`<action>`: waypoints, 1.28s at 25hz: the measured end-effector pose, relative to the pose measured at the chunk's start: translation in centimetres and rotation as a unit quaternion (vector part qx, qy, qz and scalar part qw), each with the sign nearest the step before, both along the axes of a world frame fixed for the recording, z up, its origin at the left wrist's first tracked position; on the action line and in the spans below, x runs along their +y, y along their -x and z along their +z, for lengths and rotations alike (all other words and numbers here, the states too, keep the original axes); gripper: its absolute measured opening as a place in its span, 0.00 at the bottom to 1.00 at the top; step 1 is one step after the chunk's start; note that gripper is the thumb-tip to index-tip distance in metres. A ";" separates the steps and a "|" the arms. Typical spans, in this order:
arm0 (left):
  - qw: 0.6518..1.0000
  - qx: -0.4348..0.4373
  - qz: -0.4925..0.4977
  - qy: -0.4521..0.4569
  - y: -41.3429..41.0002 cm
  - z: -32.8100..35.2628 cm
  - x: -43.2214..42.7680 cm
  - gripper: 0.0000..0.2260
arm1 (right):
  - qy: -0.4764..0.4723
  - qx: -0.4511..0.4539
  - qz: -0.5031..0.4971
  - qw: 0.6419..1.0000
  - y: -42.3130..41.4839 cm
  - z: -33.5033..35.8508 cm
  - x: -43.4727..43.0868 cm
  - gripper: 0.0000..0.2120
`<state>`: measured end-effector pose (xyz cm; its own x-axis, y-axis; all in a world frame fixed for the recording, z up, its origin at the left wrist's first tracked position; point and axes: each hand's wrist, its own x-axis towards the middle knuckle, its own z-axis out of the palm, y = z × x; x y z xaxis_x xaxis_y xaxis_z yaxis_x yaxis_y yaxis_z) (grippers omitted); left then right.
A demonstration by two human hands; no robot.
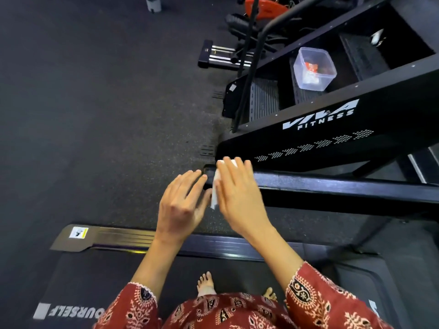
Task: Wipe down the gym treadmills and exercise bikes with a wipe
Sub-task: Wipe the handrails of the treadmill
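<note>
White wipe (215, 191) hangs over the left end of the black handrail (332, 188), pinned there by our right hand (237, 193). That hand lies flat, fingers straight and spread across the top of the bar, so the palm presses the wipe against the metal and does not grip it. We cannot see the thumb.

Our left hand (183, 205) is open too, its fingers relaxed and holding nothing. Its fingertips sit just beside the rail's end cap, close to the loose lower edge of the wipe. We judge it is placed there to steady the bar end or to tuck the wipe round it.

We stand barefoot on the treadmill belt (95, 281), and the rail runs away to the right at hand height, so it is probably this machine's own rail and the end is where a pass begins or finishes.

Beyond it, on the far right, the VIVA FITNESS machine (320, 138) carries a clear plastic tub (314, 68) on one of its steps, well apart from our hands. We judge it is parked there out of the way while we wipe.
</note>
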<state>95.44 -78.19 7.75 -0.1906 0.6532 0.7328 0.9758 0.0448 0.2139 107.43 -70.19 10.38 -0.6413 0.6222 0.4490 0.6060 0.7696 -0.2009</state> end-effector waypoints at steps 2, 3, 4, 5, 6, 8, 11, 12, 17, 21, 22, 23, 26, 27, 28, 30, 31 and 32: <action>1.000 -0.004 0.010 0.002 0.5 -0.1 -0.4 0.11 | -0.024 -0.035 0.077 0.996 -0.6 -0.1 0.1 0.20; 1.000 -0.008 0.016 0.001 0.6 -0.2 -0.6 0.11 | -0.035 -0.043 0.077 0.995 -1.5 -0.2 0.6 0.20; 1.000 -0.011 0.018 0.002 0.7 -0.3 -0.8 0.11 | -0.036 -0.041 0.050 0.997 -2.2 -0.3 1.1 0.21; 1.000 -0.014 0.015 0.004 0.8 -0.3 -0.9 0.11 | -0.023 -0.032 0.012 0.999 -2.3 -0.3 1.4 0.21; 1.000 -0.016 0.008 0.011 0.8 -0.3 -0.9 0.11 | -0.006 -0.020 -0.018 1.000 -1.6 -0.1 1.4 0.21; 0.999 -0.022 -0.014 0.025 0.8 -0.3 -0.8 0.12 | 0.009 -0.011 -0.003 1.000 0.7 0.3 0.8 0.19; 0.998 -0.033 -0.036 0.027 0.5 -0.3 -0.7 0.13 | -0.042 -0.038 0.073 0.996 0.2 -0.6 -0.1 0.19; 0.999 -0.031 -0.036 0.023 0.3 -0.2 -0.7 0.13 | -0.054 -0.039 0.064 0.996 -1.6 -0.8 0.3 0.19; 0.997 0.003 -0.081 0.020 -1.7 0.4 1.3 0.13 | 0.017 0.061 -0.144 0.987 -7.4 -0.9 1.9 0.21; 0.991 0.028 -0.119 0.048 -4.0 0.4 3.1 0.15 | -0.035 0.009 -0.038 0.999 -6.8 -1.1 1.8 0.21; 0.991 0.027 -0.119 0.055 -4.5 0.4 3.4 0.15 | -0.044 0.008 -0.041 0.998 -8.4 -1.2 2.5 0.20; 0.991 0.028 -0.117 0.059 -5.0 0.3 3.7 0.15 | -0.027 0.031 -0.079 0.996 -10.1 -1.3 3.1 0.19; 0.990 0.041 -0.120 0.057 -6.6 0.5 4.6 0.15 | 0.036 0.104 -0.153 0.982 -12.8 -1.0 3.7 0.19; 0.990 0.045 -0.125 0.053 -7.2 0.7 5.1 0.15 | 0.024 0.078 -0.120 0.989 -13.0 -1.1 3.5 0.19; 0.989 0.046 -0.129 0.050 -7.7 0.8 5.6 0.14 | -0.002 0.042 -0.071 0.997 -13.3 -1.3 3.8 0.19; 0.988 0.049 -0.137 0.052 -8.8 1.1 6.3 0.14 | -0.004 0.026 -0.075 0.997 -14.5 -1.4 5.0 0.18; 0.987 0.050 -0.142 0.055 -9.7 1.2 6.8 0.14 | 0.026 0.054 -0.126 0.990 -15.4 -1.1 5.6 0.18; 0.987 0.048 -0.145 0.059 -10.5 1.3 7.3 0.14 | 0.034 0.077 -0.160 0.983 -16.0 -0.7 6.0 0.18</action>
<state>105.93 -70.92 9.02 0.0835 0.7517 0.6542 0.9670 -0.2197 0.1289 123.46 -64.15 9.64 -0.3349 0.8133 0.4758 0.7740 0.5255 -0.3534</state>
